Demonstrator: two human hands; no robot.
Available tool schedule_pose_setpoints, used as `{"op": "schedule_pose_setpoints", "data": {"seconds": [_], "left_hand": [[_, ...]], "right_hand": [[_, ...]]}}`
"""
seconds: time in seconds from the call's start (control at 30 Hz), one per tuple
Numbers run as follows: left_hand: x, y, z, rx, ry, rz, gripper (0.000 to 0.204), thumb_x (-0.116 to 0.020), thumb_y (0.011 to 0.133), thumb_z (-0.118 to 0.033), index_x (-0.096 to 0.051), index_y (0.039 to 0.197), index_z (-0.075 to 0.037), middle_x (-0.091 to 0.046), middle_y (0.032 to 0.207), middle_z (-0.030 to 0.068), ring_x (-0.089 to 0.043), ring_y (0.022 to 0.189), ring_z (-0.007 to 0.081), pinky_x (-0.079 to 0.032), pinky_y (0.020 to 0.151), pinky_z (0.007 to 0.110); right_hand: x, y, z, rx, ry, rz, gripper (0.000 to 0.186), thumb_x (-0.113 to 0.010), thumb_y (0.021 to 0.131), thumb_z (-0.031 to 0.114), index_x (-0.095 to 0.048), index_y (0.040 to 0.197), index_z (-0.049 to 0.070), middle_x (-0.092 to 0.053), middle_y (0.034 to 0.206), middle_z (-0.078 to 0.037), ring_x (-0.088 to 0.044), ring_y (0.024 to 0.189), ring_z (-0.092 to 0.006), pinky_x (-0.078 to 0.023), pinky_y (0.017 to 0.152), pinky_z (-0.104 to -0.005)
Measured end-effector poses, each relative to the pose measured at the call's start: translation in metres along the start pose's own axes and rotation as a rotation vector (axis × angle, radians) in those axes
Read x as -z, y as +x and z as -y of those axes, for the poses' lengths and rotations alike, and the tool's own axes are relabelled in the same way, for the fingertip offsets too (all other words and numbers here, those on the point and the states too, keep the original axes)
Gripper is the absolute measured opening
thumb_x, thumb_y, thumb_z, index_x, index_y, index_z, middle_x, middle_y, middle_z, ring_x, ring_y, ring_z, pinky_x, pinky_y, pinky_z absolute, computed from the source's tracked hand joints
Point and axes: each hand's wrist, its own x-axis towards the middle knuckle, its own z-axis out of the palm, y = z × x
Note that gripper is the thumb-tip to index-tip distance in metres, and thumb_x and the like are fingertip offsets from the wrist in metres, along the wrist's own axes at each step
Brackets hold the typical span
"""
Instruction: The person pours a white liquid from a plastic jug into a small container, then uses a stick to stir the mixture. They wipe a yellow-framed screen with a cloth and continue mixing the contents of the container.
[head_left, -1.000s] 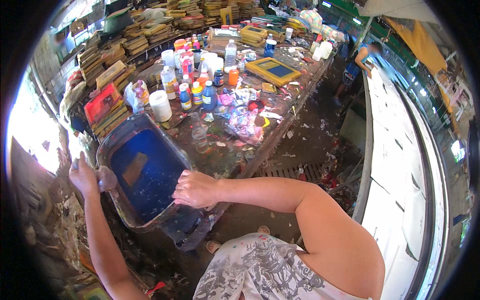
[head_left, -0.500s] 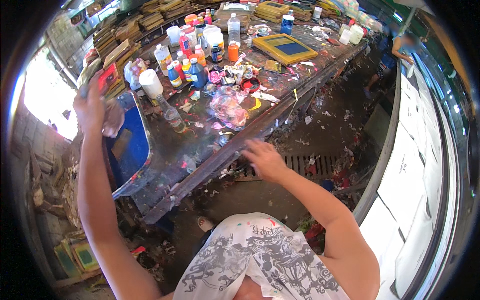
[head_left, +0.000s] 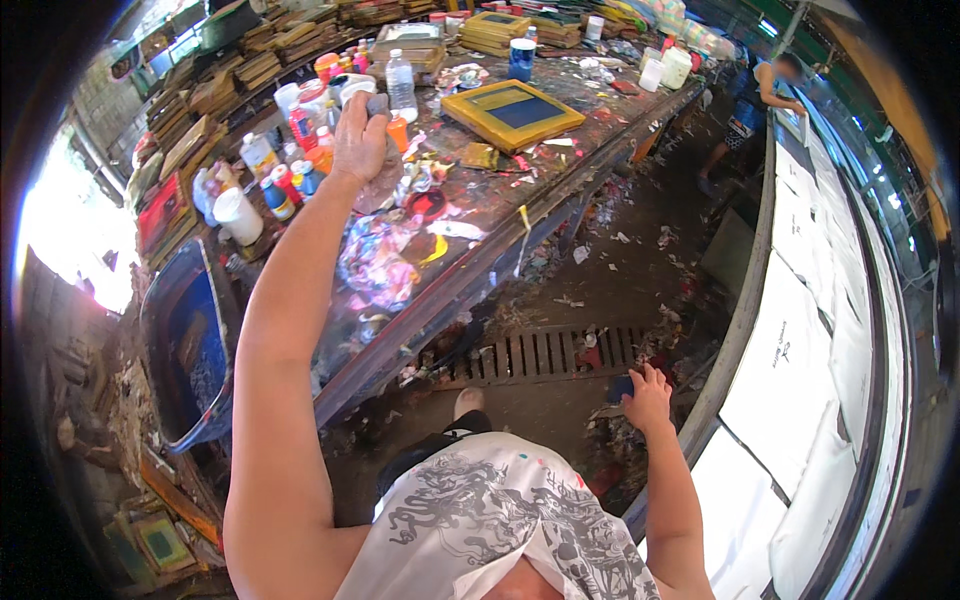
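The two hands are well apart. The left hand [head_left: 360,145] reaches over the long, dark, paint-stained table [head_left: 455,285], its fingers bent around a blurred greyish-brown lump [head_left: 384,185], seemingly soft and partly see-through; its exact material cannot be told. This lump is above the near half of the table, in from the long edge, among the plastic bottles and the litter. The right hand [head_left: 648,395] is in the air on the other side of that edge, fingers parted and lightly curved, near a slotted floor grating [head_left: 540,355].

Just beyond the left hand stands a clear, ribbed plastic bottle [head_left: 401,88]. Nearer the long edge of the table lies a crumpled, glossy heap [head_left: 380,265], thin and wrinkled, smeared pink, white and violet, with a shallow round red dish [head_left: 427,205] next to it. Farther along the same edge a flat rectangular yellow frame [head_left: 515,112] borders a smooth dark panel. A smooth white cylinder [head_left: 237,215] stands near the table's left side, close to a deep tub [head_left: 168,300] with rounded corners and blue inner walls, at the table's near left corner.

To the right, flat white sheets [head_left: 780,390] overlap along a long bench, and a co-worker [head_left: 745,120] leans at its far end.
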Motion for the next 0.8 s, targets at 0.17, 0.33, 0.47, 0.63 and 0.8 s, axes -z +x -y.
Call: {"op": "schedule_pose_setpoints", "data": {"seconds": [0.17,0.33,0.47,0.63,0.8], "left_hand": [[-0.108,0.02,0.031,-0.154,0.101,0.0,0.032,-0.061,0.096,-0.012,-0.063,0.126,-0.002,-0.066,0.123,0.0295,-0.063,0.118,0.0522,-0.05,0.105,0.06],[-0.177,0.046,0.057,-0.354,0.269,0.185,0.03,-0.067,0.089,-0.004,-0.065,0.119,-0.004,-0.062,0.121,0.022,-0.061,0.121,0.0461,-0.051,0.103,0.056],[-0.227,0.038,0.084,-0.426,0.489,0.527,0.031,-0.075,0.086,-0.012,-0.073,0.116,-0.007,-0.068,0.125,0.0185,-0.065,0.126,0.0398,-0.046,0.115,0.058],[-0.259,0.024,0.103,0.014,0.369,0.796,0.034,-0.081,0.087,-0.034,-0.084,0.111,-0.009,-0.082,0.11,0.0132,-0.075,0.117,0.0322,-0.035,0.128,0.061],[-0.299,0.058,0.097,0.083,0.371,0.422,0.02,-0.079,0.094,-0.026,-0.085,0.105,-0.01,-0.084,0.105,0.0089,-0.076,0.113,0.0318,-0.041,0.125,0.056]], "right_hand": [[0.009,0.033,-0.051,-0.115,-0.03,0.071,0.072,-0.088,0.093,0.029,-0.065,0.16,0.015,-0.047,0.176,-0.021,-0.043,0.162,-0.0469,-0.041,0.126,-0.0627],[0.035,0.104,-0.104,-0.191,-0.042,0.074,0.071,-0.089,0.094,0.03,-0.066,0.159,0.016,-0.047,0.176,-0.02,-0.043,0.161,-0.0461,-0.041,0.127,-0.0627],[0.058,0.156,-0.149,-0.247,-0.099,0.144,0.069,-0.089,0.094,0.03,-0.066,0.158,0.017,-0.048,0.175,-0.019,-0.044,0.161,-0.0454,-0.041,0.128,-0.0621],[0.081,0.23,-0.195,-0.294,-0.056,0.124,0.071,-0.089,0.094,0.027,-0.064,0.16,0.017,-0.047,0.176,-0.019,-0.043,0.162,-0.0458,-0.04,0.128,-0.0623],[0.082,0.295,-0.242,-0.331,-0.035,0.182,0.074,-0.089,0.094,0.026,-0.062,0.162,0.017,-0.045,0.178,-0.019,-0.041,0.164,-0.0441,-0.041,0.128,-0.0624]]}}
